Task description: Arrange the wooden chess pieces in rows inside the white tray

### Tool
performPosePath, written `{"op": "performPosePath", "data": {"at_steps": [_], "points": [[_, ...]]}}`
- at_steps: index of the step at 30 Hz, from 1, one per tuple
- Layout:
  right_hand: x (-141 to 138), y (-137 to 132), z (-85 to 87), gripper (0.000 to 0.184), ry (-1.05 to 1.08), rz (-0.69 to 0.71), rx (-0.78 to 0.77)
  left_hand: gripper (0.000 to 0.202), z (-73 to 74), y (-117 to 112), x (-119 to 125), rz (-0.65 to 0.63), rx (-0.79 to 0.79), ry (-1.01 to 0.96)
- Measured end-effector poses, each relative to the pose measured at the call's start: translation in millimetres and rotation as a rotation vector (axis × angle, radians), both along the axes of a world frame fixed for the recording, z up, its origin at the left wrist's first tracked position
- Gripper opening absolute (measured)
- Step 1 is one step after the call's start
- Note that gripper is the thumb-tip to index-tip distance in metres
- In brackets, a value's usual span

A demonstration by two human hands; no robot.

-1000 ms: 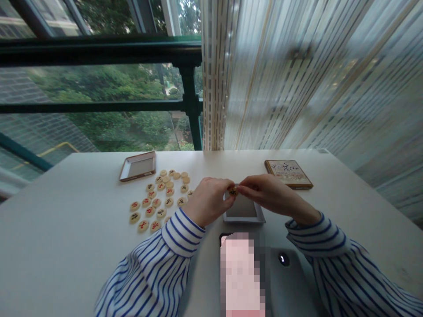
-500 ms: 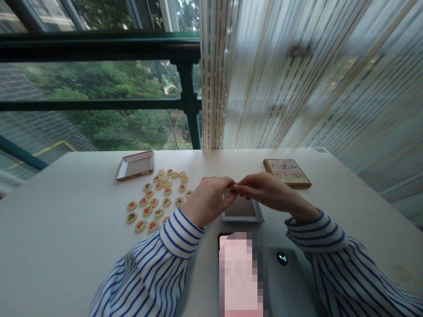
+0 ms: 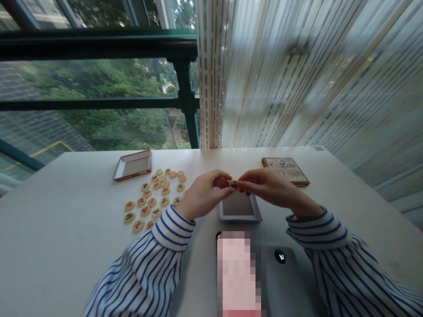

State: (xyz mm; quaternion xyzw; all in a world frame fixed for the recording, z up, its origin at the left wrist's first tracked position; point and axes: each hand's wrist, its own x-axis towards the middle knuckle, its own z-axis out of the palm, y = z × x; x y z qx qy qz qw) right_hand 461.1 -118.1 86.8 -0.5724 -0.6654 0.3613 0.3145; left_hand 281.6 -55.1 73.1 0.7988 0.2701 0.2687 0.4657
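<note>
A round, pale wooden xiangqi piece [image 3: 234, 184] with a black character is held in the air, its face turned up toward me. My right hand [image 3: 267, 187] pinches its right side between thumb and fingertips. From the other side, the thumb and forefinger of my left hand [image 3: 206, 193] close on its left edge. Below both hands lies an open grey box tray [image 3: 240, 217], partly covered by them; its visible floor is bare. Several more xiangqi pieces [image 3: 145, 211], with red or black characters or blank faces up, are spread left of my left hand, which hides some.
A shallow open box lid [image 3: 135, 166] lies at the back left of the white table [image 3: 66, 229]. At the back right is a flat printed box [image 3: 287, 171]. A phone [image 3: 238, 273] and a grey device with a small lit display [image 3: 280, 256] lie near me.
The xiangqi piece has been turned so its face shows more plainly. My left fingers have shifted slightly and opened a little around it. The view has moved slightly.
</note>
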Motion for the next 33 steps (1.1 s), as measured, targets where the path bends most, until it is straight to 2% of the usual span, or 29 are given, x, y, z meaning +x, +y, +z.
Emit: {"op": "performPosePath", "data": {"at_steps": [4,7,12,17,27,33], "points": [[0,-1,0.4,0.031,-0.006,0.011,-0.018,0.025,2.1,1,1,-0.024,-0.200,-0.063],[0,-1,1.4,0.030,-0.017,0.012,-0.031,0.023,4.9,1,1,-0.017,-0.260,-0.063],[2,-2,1.1,0.032,-0.049,0.030,-0.044,0.021,9.1,1,1,0.008,-0.250,-0.020],[1,-1,2.4,0.031,-0.047,0.011,0.008,0.021,11.2,0,0,0.023,-0.207,-0.002],[-1,-1,5.7,0.026,-0.029,-0.027,-0.017,0.025,3.2,-1,5,0.056,-0.272,-0.035],[2,-1,1.6,0.031,-0.088,-0.010,-0.006,0.019,2.3,0,6,0.072,-0.207,0.005]]}}
